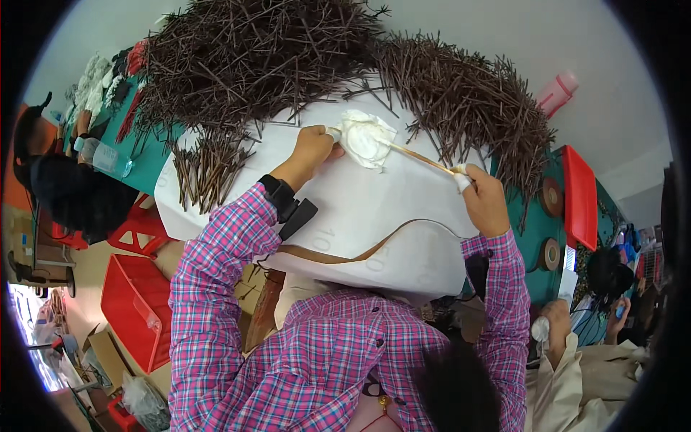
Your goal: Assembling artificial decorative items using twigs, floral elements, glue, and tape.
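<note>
My left hand grips a crumpled white cloth wrapped around one end of a thin light-brown stick. My right hand pinches the stick's other end, with white tape on a fingertip. Both hands hover over a white paper sheet spread across the green table. A black watch sits on my left wrist. My sleeves are pink plaid.
A huge heap of dark brown sticks arcs round the far side of the sheet, and a small bundle lies at its left. Red tray and tape rolls lie right. Red crate on the floor. Other people sit left and right.
</note>
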### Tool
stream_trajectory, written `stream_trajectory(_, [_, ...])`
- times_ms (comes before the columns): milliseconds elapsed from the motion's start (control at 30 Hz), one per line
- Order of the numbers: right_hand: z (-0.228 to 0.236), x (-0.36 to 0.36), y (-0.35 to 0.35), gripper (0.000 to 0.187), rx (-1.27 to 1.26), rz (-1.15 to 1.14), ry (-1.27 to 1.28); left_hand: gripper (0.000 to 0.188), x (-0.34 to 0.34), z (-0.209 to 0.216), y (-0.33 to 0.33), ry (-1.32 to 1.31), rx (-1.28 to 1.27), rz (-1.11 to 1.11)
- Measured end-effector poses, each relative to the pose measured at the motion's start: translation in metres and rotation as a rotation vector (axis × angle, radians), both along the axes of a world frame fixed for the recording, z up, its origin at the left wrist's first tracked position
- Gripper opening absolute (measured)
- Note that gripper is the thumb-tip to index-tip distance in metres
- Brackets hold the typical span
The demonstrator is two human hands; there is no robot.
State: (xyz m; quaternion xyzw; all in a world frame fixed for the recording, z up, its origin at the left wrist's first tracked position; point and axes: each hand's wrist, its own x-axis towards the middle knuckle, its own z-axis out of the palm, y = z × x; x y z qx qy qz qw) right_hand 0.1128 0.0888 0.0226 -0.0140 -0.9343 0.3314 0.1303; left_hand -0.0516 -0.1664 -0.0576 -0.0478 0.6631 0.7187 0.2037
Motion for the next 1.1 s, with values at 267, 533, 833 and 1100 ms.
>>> stream_trajectory(267, [-0.028, -0.023, 0.013, 0.018, 0.001, 0.009, 0.071, 0.026, -0.009, 0.002, 0.019, 0.019, 0.073, 0.083])
stream_trajectory(533, [-0.036, -0.029, 0.02, 0.018, -0.056, -0.011, 0.012, 0.028, -0.011, 0.012, 0.015, 0.007, -0.048, 0.0])
stream_trajectory(833, [-0.031, -0.03, 0.018, 0.018, -0.063, -0.044, 0.01, 0.022, -0.009, 0.002, 0.025, 0.004, -0.152, -0.101])
stream_trajectory(1100, [-0.038, -0.035, 0.022, 0.018, -0.058, -0.067, -0.061, 0.023, 0.01, 0.01, 0.031, -0.181, 0.097, 0.083])
